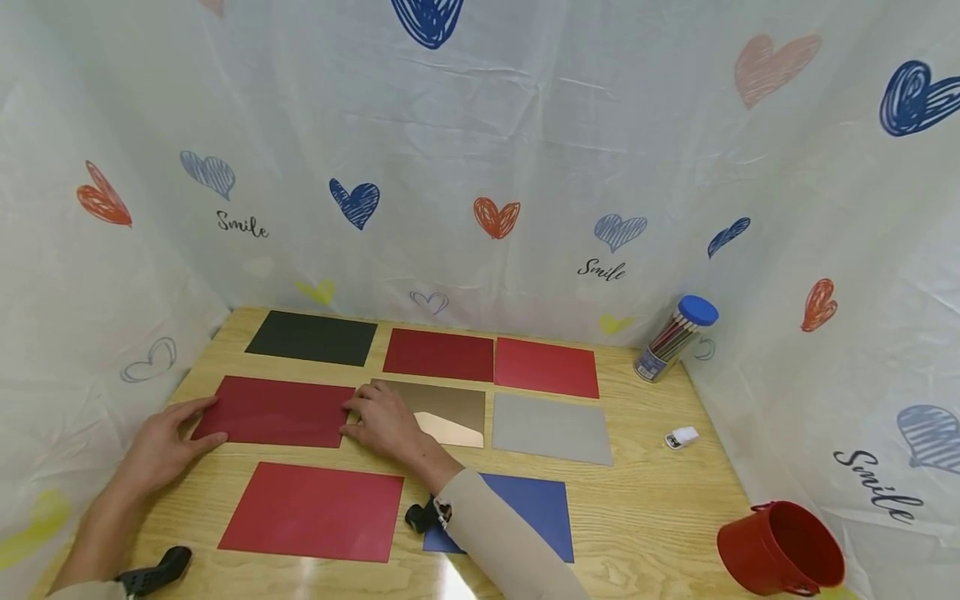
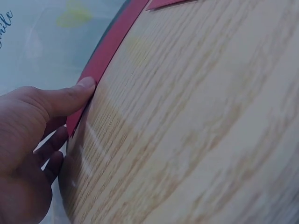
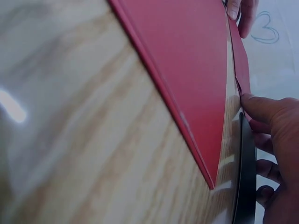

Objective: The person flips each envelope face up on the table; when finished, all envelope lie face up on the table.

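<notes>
Your right forearm covered part of the blue sheet (image 1: 536, 508), and your right hand (image 1: 386, 423) hid the left edge of the brown sheet (image 1: 442, 404). In the right wrist view only your thumb and 3 curled fingertips showed at the picture's edge, so how firmly they pressed could not be made out. The dark red sheet (image 1: 277, 411) lay flat on the wooden table (image 1: 645, 500), in the middle row at the left, between your 2 hands. Your left hand (image 1: 161, 450) rested at its left edge, fingers loosely stretched, thumb tip touching the edge and nothing pinched. Your right hand lay palm down at its right edge, fingers bent, fingertips touching that edge. Both forearms reached in from the near side
</notes>
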Demonstrator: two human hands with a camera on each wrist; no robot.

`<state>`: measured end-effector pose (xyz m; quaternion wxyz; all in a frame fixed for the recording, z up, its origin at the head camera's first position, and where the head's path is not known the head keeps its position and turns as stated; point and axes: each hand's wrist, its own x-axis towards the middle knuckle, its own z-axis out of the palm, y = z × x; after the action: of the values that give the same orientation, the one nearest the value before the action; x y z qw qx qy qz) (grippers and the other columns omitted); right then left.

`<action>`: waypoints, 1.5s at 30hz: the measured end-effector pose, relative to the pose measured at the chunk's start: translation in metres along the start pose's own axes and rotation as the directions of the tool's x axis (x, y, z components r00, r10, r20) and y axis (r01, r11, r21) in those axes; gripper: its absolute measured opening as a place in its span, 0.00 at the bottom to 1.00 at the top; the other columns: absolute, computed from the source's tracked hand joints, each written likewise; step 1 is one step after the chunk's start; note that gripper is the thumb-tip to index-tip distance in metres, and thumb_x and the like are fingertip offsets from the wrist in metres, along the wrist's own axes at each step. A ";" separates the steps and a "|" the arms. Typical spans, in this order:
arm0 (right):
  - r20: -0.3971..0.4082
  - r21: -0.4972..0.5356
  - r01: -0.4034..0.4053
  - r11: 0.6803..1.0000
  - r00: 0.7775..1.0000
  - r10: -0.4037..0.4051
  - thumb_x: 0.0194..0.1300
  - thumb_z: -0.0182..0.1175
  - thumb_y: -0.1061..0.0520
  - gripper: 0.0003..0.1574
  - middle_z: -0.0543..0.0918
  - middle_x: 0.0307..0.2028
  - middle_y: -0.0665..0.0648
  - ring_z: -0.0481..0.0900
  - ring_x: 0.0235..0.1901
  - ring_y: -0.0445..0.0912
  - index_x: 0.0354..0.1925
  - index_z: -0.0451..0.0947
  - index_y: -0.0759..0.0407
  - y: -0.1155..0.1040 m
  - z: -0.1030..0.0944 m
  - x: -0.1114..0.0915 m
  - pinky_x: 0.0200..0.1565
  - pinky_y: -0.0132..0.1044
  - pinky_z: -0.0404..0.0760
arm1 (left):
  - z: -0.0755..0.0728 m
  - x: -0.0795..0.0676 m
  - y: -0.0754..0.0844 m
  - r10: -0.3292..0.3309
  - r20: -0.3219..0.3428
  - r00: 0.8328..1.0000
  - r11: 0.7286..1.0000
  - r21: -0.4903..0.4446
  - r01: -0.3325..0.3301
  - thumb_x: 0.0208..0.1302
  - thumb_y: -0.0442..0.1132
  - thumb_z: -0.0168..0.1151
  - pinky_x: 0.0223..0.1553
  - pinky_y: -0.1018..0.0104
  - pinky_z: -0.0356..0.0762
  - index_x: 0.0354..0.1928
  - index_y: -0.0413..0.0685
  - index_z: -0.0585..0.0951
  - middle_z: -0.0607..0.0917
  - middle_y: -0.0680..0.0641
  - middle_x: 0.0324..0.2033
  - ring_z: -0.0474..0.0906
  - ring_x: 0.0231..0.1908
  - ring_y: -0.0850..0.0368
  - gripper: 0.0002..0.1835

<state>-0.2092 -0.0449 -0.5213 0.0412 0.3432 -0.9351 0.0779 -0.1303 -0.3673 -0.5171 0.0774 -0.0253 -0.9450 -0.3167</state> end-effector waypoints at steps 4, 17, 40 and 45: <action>0.002 0.011 0.005 1.000 1.000 -0.005 0.69 0.60 0.33 0.25 0.79 0.54 0.41 0.71 0.58 0.39 0.59 0.81 0.37 0.001 -0.001 0.001 0.59 0.34 0.72 | 0.000 0.001 -0.001 -0.001 -0.006 1.000 1.000 0.018 0.001 0.59 0.42 0.74 0.53 0.27 0.63 0.64 0.25 0.70 0.70 0.18 0.58 0.64 0.57 0.21 0.38; 0.028 0.063 0.028 0.998 0.999 -0.029 0.67 0.62 0.32 0.26 0.78 0.55 0.40 0.71 0.61 0.40 0.59 0.81 0.36 0.005 -0.001 0.001 0.60 0.39 0.74 | -0.003 0.000 -0.002 -0.008 0.029 1.000 1.000 0.013 0.008 0.61 0.45 0.74 0.50 0.30 0.65 0.64 0.25 0.70 0.70 0.21 0.57 0.66 0.55 0.23 0.39; 0.028 0.074 0.040 0.996 0.999 -0.042 0.67 0.61 0.32 0.27 0.78 0.56 0.40 0.71 0.59 0.39 0.60 0.81 0.36 0.008 -0.001 0.001 0.58 0.37 0.73 | -0.004 0.000 0.000 -0.018 0.026 0.999 1.000 0.019 0.018 0.59 0.46 0.75 0.48 0.33 0.66 0.63 0.26 0.71 0.71 0.22 0.56 0.69 0.53 0.26 0.39; 0.034 0.071 0.046 0.996 0.998 -0.049 0.67 0.61 0.32 0.27 0.78 0.56 0.40 0.70 0.62 0.39 0.61 0.80 0.36 0.008 -0.001 0.000 0.61 0.38 0.72 | -0.004 0.000 0.000 -0.033 0.036 0.999 0.999 0.022 0.032 0.59 0.47 0.75 0.49 0.32 0.66 0.63 0.26 0.71 0.71 0.22 0.56 0.68 0.53 0.25 0.39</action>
<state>-0.2141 -0.0388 -0.5215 0.0142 0.3678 -0.9240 0.1033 -0.1296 -0.3701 -0.5140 0.0554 -0.0149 -0.9499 -0.3073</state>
